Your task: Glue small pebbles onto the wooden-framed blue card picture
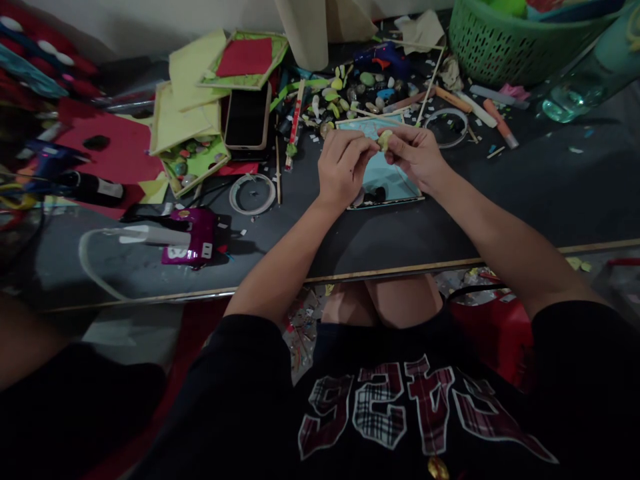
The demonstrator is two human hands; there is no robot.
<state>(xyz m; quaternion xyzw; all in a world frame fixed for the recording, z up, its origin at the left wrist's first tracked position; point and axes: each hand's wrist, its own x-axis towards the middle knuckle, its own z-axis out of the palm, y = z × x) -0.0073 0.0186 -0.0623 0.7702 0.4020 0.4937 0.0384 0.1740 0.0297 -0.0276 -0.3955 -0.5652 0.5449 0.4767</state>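
Both hands meet above a light-blue panel with a thin stick frame [387,175]. A small pale-yellow piece [384,140], perhaps a pebble, is pinched between the fingertips of my right hand [419,157]. My left hand [345,160] is closed, its fingertips touching the same piece from the left; part of the piece is hidden by the fingers. Dark pebbles [375,195] lie at the lower part of the blue panel. Just beyond the hands spreads a pile of coloured pebbles [367,79].
A green basket [500,47] and a clear bottle [575,93] stand at the back right. Tape rolls [253,194], a phone [247,117], a purple power adapter [193,237] and glue guns [385,60] lie about. Another person's arm [30,340] is at the lower left.
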